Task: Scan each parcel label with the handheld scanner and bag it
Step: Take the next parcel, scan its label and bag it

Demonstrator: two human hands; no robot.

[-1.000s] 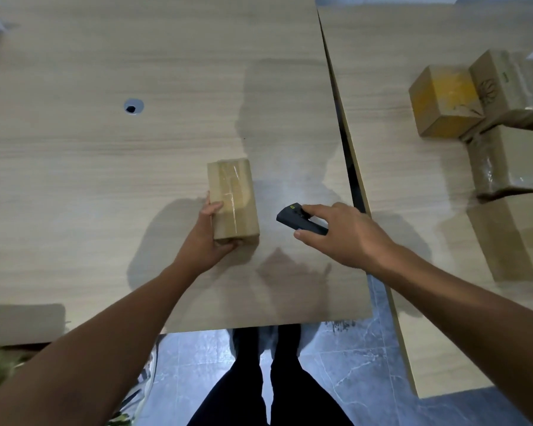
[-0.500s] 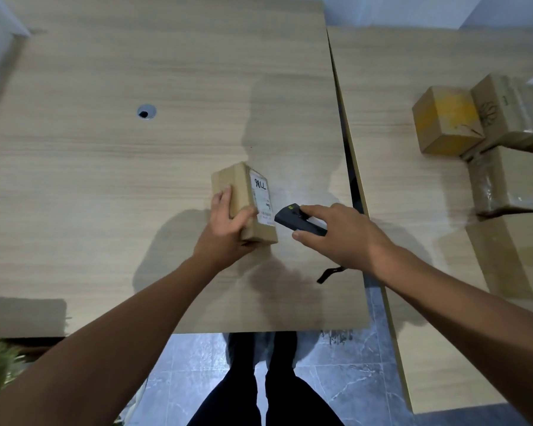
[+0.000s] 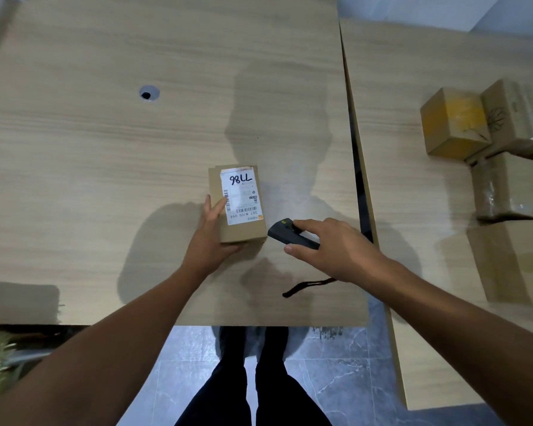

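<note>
A small brown cardboard parcel (image 3: 243, 229) lies on the wooden table (image 3: 105, 167), its white label (image 3: 240, 195) with barcodes facing up. My left hand (image 3: 211, 238) grips the parcel's near left corner, thumb under the near edge and fingers along its left side. My right hand (image 3: 330, 247) holds a black handheld scanner (image 3: 285, 232), whose nose points at the parcel's near right corner from a few centimetres away. A black wrist strap (image 3: 305, 285) hangs from the scanner onto the table.
A second table (image 3: 413, 87) stands to the right across a narrow gap. Several cardboard parcels (image 3: 486, 149) are piled at its right edge. A cable hole (image 3: 148, 93) sits far left on my table. My legs and grey floor tiles show below the table's front edge.
My left hand has rolled the parcel from its taped side over to its labelled side, which now lies flat and faces up. My right hand with the scanner has stayed beside it.
</note>
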